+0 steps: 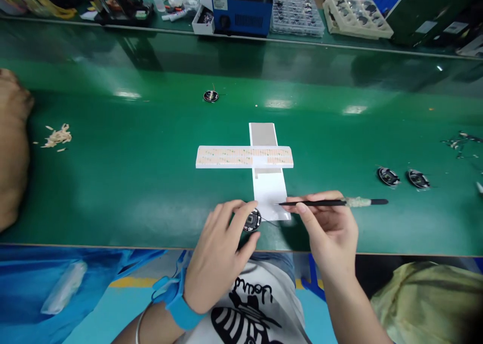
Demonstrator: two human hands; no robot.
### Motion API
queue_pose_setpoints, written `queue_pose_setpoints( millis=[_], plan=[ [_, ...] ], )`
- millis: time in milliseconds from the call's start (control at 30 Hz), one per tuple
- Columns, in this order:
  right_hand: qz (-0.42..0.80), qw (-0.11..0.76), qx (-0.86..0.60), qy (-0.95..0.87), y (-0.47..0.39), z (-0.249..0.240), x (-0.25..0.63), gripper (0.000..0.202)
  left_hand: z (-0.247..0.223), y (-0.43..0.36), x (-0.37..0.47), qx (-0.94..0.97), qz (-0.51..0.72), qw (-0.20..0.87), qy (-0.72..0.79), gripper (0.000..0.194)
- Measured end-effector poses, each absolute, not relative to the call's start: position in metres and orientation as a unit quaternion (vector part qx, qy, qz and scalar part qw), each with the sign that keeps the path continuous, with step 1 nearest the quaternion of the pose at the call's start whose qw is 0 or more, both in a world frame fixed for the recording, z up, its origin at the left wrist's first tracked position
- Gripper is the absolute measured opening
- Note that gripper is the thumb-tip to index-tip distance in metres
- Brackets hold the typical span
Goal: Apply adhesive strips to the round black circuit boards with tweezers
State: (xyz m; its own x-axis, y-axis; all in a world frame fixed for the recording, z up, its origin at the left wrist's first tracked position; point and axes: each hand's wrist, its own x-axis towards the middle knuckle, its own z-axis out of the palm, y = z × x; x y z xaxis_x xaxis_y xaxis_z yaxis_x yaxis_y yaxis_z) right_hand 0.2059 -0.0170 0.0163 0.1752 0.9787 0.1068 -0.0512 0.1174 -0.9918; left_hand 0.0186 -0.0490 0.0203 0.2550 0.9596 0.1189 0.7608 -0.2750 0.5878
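Note:
Near the table's front edge, my left hand [222, 248] has its thumb and fingers around a small round black part [252, 220], with a thin wire running out to the right. My right hand [332, 228] grips black tweezers [326, 202] between thumb and fingers; their fine tip points left over a white backing sheet [269, 190]. Across that sheet lies a white strip [224, 156] carrying rows of small beige pieces, with a gap in the rows near the middle.
Another round part [210, 96] lies farther back, and two more [388, 176] at the right. Beige scraps [57, 136] sit at the left beside a person's arm [13, 148]. A shelf holds a blue device [241, 14] and trays [297, 16]. Wires [462, 142] lie far right.

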Motion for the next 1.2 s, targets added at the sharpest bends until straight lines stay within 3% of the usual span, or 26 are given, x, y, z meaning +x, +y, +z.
queue_pose_setpoints(
  millis=[133, 333, 667, 1200],
  plan=[
    [0.438, 0.584, -0.506, -0.459, -0.029, 0.014, 0.196, 0.012, 0.018, -0.051, 0.023, 0.760, 0.261, 0.232, 0.549, 0.050],
    [0.398, 0.600, -0.525, -0.454, -0.040, 0.014, 0.183, 0.006, 0.017, -0.050, 0.025, 0.783, 0.245, 0.211, 0.532, 0.017],
    [0.360, 0.588, -0.541, -0.482, -0.062, -0.004, 0.169, 0.020, 0.009, -0.052, 0.016, 0.763, 0.333, 0.204, 0.515, 0.012],
    [0.321, 0.571, -0.553, -0.515, -0.065, -0.008, 0.165, 0.025, 0.009, -0.046, 0.019, 0.739, 0.356, 0.177, 0.544, 0.011]
  ],
)
